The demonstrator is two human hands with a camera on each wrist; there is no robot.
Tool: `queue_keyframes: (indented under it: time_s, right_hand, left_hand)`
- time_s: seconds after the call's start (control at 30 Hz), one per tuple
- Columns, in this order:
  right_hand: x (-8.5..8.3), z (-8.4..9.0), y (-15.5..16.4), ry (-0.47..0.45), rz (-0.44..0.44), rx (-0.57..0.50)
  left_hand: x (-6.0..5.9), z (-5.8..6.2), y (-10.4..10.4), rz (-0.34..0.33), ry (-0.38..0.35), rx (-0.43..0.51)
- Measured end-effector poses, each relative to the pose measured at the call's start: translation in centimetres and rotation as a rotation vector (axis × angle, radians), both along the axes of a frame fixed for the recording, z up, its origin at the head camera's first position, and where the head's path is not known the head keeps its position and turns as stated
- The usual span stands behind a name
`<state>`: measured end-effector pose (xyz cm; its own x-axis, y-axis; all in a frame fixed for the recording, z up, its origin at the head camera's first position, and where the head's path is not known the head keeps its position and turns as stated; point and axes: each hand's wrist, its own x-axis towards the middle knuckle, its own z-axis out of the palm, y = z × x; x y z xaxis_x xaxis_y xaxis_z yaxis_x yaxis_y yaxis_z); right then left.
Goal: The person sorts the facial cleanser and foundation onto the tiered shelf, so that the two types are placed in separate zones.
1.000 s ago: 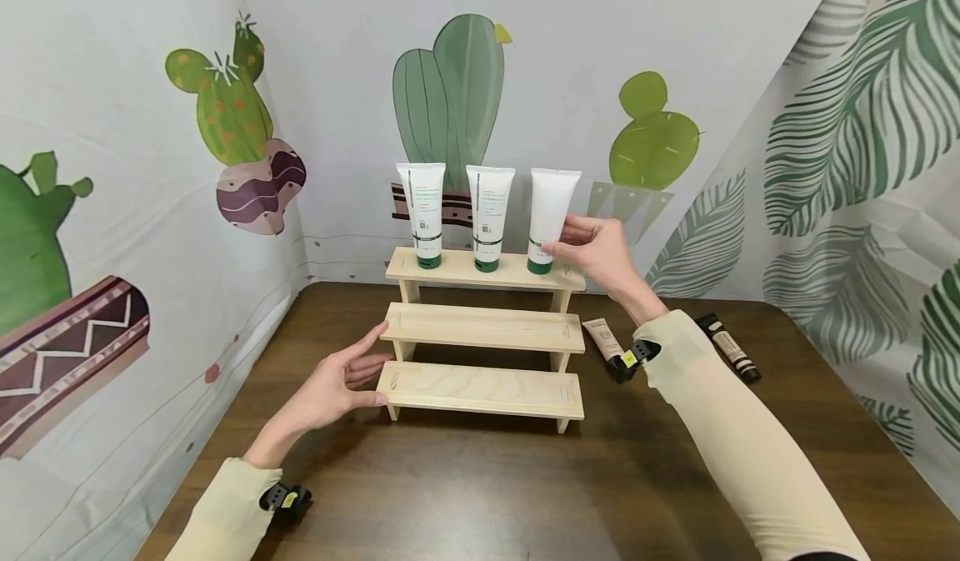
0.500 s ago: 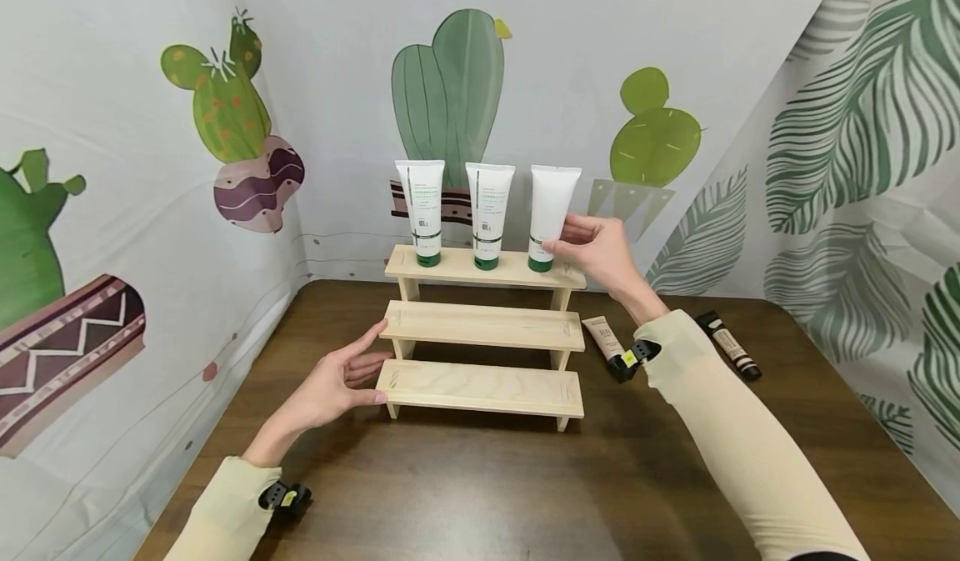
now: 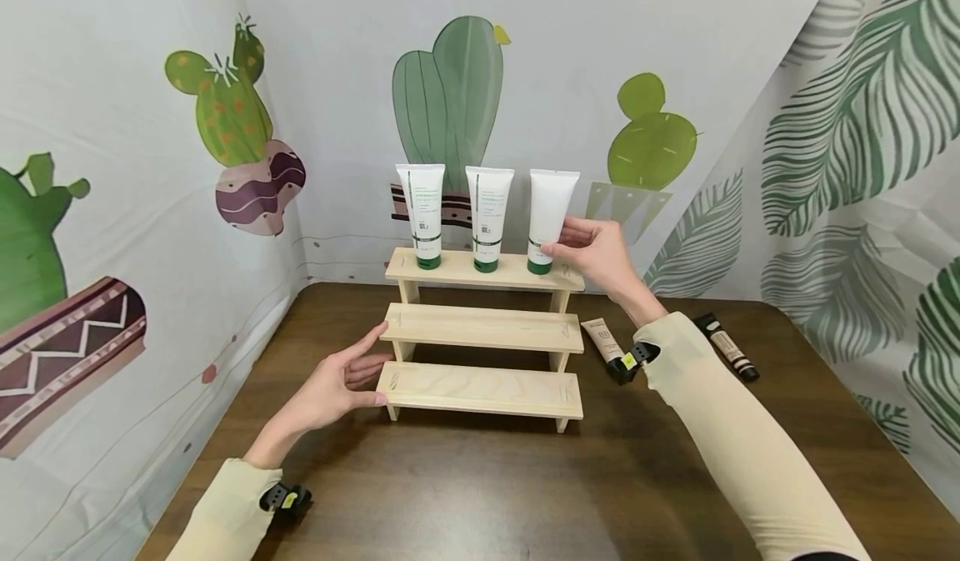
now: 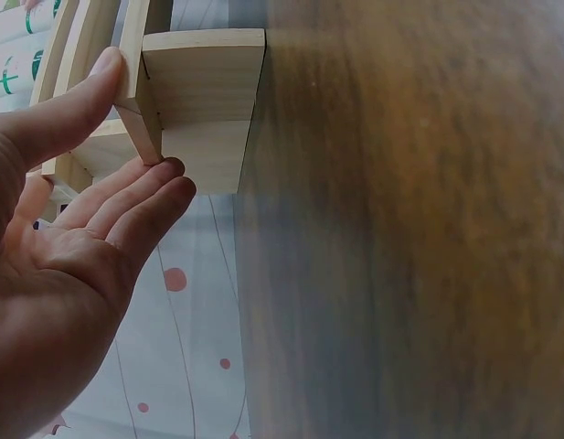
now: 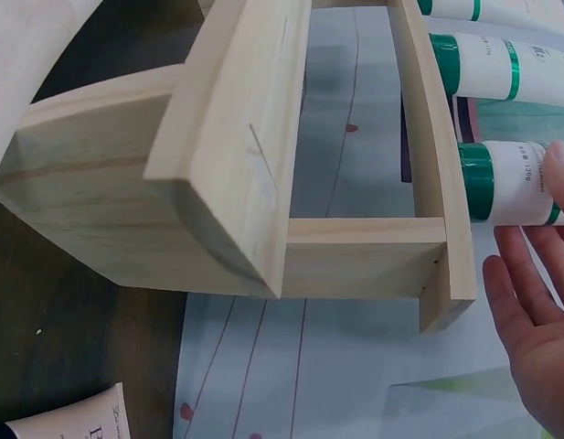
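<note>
plainly, the right hand [image 3: 596, 252] pinches the rightmost white tube [image 3: 549, 211], which stands on the top step [image 3: 516, 267] of the wooden stand [image 3: 483, 388]: green cap [image 3: 538, 267] down, flat end [image 3: 555, 173] up, long axis near vertical. 2 matching tubes [image 3: 491, 211] stand likewise. the left hand [image 3: 330, 388], fingers extended, touches the stand's left end.

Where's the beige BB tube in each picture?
Head: the beige tube lies on the table, just right of the wooden stand.
Left wrist: it isn't in this picture.
Right wrist: the beige tube is in the bottom-left corner, cut off by the edge.
Shared landmark: the wooden stand, at top left in the left wrist view and big across the right wrist view.
</note>
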<state>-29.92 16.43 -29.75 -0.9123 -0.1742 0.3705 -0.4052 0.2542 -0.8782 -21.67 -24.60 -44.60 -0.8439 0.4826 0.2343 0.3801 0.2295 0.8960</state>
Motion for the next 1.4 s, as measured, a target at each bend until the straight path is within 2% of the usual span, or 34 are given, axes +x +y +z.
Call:
queue_keyframes:
  time_s: [0.27,0.57,0.77,0.87,1.07,1.4]
  right_hand:
    - [0.5,-0.4,0.7,0.009,-0.017,0.011]
    - [2.8,-1.1,3.0,0.052,-0.077,0.058]
    - [3.7,-2.1,5.0,0.104,-0.135,0.108]
    - [3.6,-3.4,6.3,0.095,-0.151,0.134]
    - [2.7,-7.0,9.1,0.063,-0.187,0.248]
    - [2.5,-11.0,11.6,-0.019,-0.154,0.461]
  left_hand:
    - [-0.1,-0.1,0.1,-0.006,0.012,-0.002]
    - [0.1,-0.1,0.1,0.006,0.002,-0.011]
    - [0.0,0.0,0.0,0.006,0.002,-0.016]
    - [-0.1,0.0,0.0,0.004,0.008,-0.013]
    - [-0.1,0.0,0.0,0.006,0.015,-0.017]
    - [0.1,0.2,0.2,0.005,0.007,-0.007]
